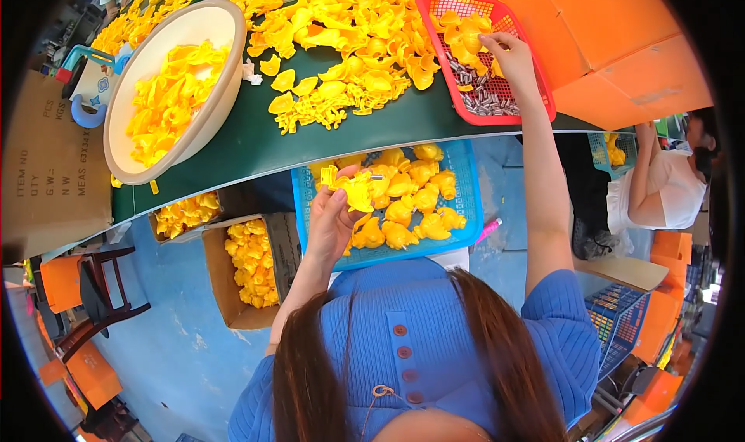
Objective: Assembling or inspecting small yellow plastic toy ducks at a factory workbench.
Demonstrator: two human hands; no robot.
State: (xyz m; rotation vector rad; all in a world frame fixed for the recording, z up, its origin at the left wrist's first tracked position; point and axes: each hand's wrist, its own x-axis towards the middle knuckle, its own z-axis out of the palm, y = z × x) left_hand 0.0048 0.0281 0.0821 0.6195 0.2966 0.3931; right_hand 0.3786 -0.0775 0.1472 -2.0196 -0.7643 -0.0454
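Observation:
My left hand (334,218) grips a yellow plastic part (355,191) above the blue basket (472,180). A short silver metal pin (377,177) sticks out beside that part. In the basket lie several rounded yellow plastic figures (398,235). My right arm reaches out to the red basket (497,121) on the table. There my right hand (512,60) has thumb and fingers closed at a yellow plastic piece (469,40); its exact grip is partly hidden. Below these yellow pieces, many small silver metal pins (483,97) cover the red basket's floor.
Loose yellow parts (341,31) are heaped across the green table (256,124). A cream basin (116,124) of yellow parts stands at left, an orange box (605,31) at right. Cardboard boxes (221,287) with yellow parts sit below. Another person (660,182) works at far right.

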